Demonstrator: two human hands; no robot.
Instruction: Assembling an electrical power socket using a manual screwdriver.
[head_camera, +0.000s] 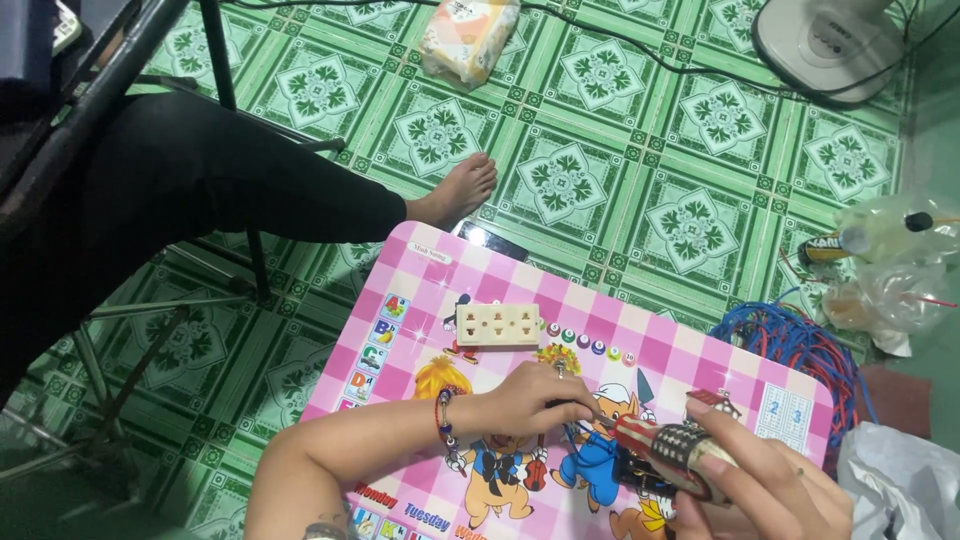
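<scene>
Clamping one red tool (668, 455), right hand (765, 490); left hand (535, 398) pinches its tip.

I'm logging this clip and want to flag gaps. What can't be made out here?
- Head view: what the left hand pinches is hidden under its fingers.
- The tool in the right hand: its rear end is covered by the palm; its tip is hidden by the left hand.
- The bags' contents are blurred by plastic.
- The fan base is cut off by the top edge.
- The socket plate holes are too small to judge.
</scene>
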